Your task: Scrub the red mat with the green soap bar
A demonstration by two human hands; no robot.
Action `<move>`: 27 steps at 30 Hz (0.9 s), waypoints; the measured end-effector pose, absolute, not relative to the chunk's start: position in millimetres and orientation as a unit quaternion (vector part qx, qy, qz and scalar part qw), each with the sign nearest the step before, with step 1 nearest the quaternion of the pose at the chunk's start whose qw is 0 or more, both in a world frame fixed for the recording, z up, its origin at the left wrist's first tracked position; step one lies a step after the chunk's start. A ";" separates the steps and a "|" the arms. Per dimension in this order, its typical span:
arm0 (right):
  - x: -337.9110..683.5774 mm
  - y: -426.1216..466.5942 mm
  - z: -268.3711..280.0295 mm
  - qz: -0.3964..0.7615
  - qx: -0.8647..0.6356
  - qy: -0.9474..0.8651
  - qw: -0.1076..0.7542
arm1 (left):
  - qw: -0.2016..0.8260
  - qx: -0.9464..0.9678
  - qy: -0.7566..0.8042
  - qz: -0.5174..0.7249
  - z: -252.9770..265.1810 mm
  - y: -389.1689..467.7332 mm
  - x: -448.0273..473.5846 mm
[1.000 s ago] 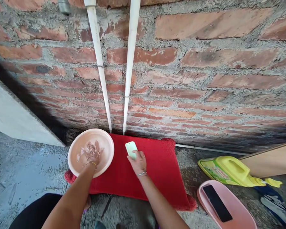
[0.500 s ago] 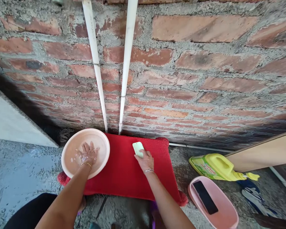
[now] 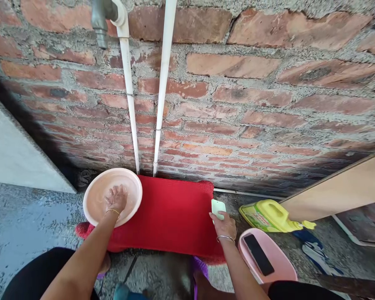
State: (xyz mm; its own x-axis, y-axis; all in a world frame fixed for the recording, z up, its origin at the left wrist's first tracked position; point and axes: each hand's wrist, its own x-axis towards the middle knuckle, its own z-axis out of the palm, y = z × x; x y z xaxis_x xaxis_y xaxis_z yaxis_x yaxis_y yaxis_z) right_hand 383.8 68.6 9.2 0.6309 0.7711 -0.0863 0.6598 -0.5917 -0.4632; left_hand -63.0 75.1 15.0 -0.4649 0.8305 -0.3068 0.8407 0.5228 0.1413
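Note:
My left hand [image 3: 116, 199] is inside a pale pink basin [image 3: 90, 210], fingers spread, holding nothing; whether it touches the bottom I cannot tell. Wet whitish traces show around it. The basin rests on the left end of a red cloth-covered surface [image 3: 165, 212]. My right hand [image 3: 226, 227] grips the near end of a flat pale green piece with rounded corners [image 3: 218, 206], and a small dark hole shows near its far end. That hand is at the right edge of the red cloth; its palm hides part of the piece.
A pink tub [image 3: 284, 266] with a black flat slab [image 3: 258, 254] in it stands at right. Behind it lie a yellow detergent bottle [image 3: 268, 214] and a blue-white slipper [image 3: 318, 256]. White pipes [image 3: 162, 79] and a tap [image 3: 100, 25] run along the brick wall.
My right hand has moved right with the pale green piece, from over the red cloth to its right edge. My left hand stays in the basin. The view has tilted up, showing the tap.

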 end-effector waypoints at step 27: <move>234.6 83.8 -18.2 0.131 -0.690 -0.686 0.189 | 0.063 0.786 0.609 0.085 -79.7 30.0 31.9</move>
State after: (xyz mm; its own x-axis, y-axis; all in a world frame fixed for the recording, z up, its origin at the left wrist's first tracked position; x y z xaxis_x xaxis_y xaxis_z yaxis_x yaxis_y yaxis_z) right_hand 234.6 83.8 -18.2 0.0250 0.9966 0.0787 0.8972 0.0123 -0.4414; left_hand 31.9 30.0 -79.7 0.2431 0.9684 0.0563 0.9470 -0.2495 0.2026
